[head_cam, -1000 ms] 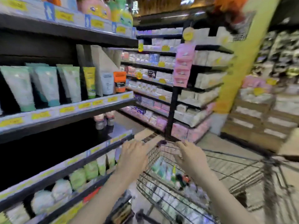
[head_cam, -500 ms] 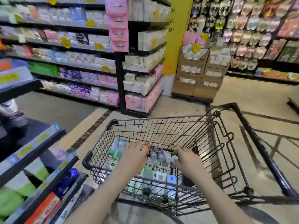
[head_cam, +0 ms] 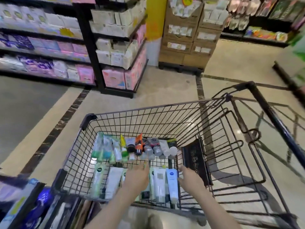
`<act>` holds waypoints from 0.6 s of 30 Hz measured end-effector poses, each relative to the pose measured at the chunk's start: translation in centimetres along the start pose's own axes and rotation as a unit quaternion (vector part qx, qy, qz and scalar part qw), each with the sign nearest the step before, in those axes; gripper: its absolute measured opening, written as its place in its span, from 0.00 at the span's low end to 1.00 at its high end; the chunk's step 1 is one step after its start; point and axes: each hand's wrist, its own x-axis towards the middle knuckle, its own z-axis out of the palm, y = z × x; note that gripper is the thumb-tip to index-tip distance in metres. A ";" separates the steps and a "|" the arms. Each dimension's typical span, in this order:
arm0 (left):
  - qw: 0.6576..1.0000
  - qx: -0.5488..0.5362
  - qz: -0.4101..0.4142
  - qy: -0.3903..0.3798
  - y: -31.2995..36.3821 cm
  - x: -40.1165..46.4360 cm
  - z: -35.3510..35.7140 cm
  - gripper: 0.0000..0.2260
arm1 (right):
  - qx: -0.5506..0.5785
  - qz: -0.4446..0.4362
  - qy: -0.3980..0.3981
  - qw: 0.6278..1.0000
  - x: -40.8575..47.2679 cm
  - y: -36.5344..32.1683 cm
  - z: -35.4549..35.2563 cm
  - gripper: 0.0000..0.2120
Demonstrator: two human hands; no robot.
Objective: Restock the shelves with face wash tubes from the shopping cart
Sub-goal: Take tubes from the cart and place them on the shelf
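Wire cart (head_cam: pixel 165 119) | tubes (head_cam: pixel 159 182) lie lengthwise, caps near | both hands (head_cam: pixel 137 177) spread, holding nothing

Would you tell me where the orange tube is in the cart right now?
In the head view, the orange tube lies in the far row of the shopping cart, about mid-row, beyond the left hand.

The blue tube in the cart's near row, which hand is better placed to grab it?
The right hand. Its fingertips sit just beside the blue tube, while the left hand hovers open over the tubes further left, with white tubes between it and the blue one.
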 end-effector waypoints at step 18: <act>0.913 -0.280 -0.170 -0.245 4.3 15.1 16.9 0.26 | 0.049 0.205 -0.229 0.950 13.3 4.6 14.4 0.23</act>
